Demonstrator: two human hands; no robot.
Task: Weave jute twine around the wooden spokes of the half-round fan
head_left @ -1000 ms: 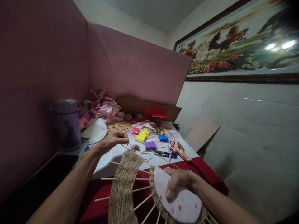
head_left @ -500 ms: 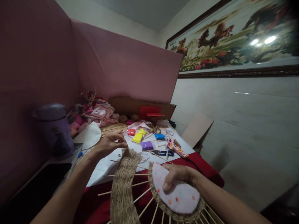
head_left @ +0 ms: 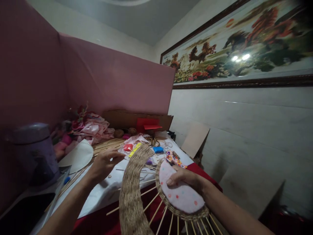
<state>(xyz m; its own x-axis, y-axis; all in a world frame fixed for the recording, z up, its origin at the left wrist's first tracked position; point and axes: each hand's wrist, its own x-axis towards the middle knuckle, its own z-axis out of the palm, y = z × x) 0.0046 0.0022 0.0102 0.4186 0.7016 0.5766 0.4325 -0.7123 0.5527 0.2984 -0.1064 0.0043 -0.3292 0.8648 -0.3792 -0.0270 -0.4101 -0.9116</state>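
Note:
My right hand (head_left: 184, 179) grips a half-round woven fan by its pale spotted fabric centre (head_left: 182, 197), thumb on top. Thin wooden sticks (head_left: 161, 220) spread out from the centre's twisted-cord edge. They pass into a broad curved band of woven brown cord (head_left: 133, 186), and several tips poke out beyond its left side. Left of the band's upper end, my left hand (head_left: 105, 163) is closed in a pinch. Whatever lies between those fingertips is too fine to make out.
Clay packets, a blue one (head_left: 158, 149) among them, and a flower-patterned glue gun (head_left: 175, 159) lie on the white table sheet (head_left: 95, 195). A white pleated half-disc (head_left: 80, 156), a purple flask (head_left: 36, 156) and pink cloth (head_left: 94, 127) are at the left. Cardboard (head_left: 117, 117) stands behind.
The fan has been raised and tilted, its band's upper end now covering part of the yellow and purple packets. My left hand remains pinched beside it. The view has swung right.

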